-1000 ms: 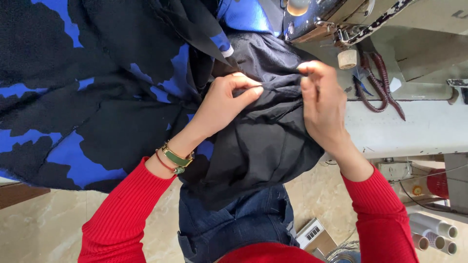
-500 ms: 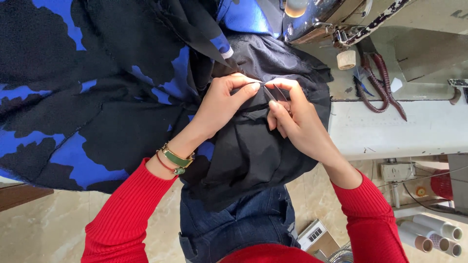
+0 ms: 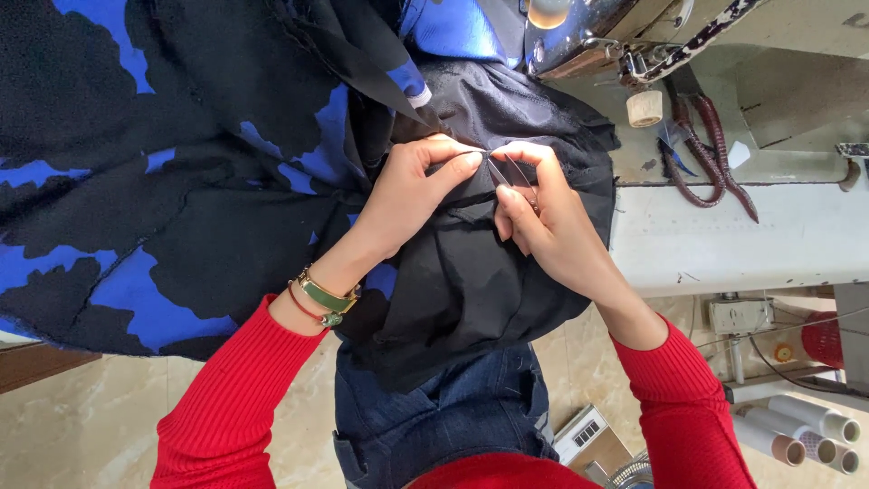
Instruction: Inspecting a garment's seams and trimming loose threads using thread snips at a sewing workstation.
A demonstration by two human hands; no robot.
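Fabric: a black cloth (image 3: 471, 281) is draped over the lap, its upper edge lifted between both hands in front of the sewing machine (image 3: 597, 41).
Left hand (image 3: 407, 195): fingers pressed together, pinching the cloth edge at thumb and forefinger.
Right hand (image 3: 543, 217): fingers closed on a small dark tool (image 3: 509, 172) (kind unclear), tip touching the same edge.
Key relation: the pinched edge runs side to side between the fingertips; both hands are equally near, almost touching.
Change: half a second ago the right hand sat lower; it is now raised level with the left.
Surroundings: blue-and-black printed fabric (image 3: 136, 181) lies left of the fingers, on the desk (image 3: 724, 235).
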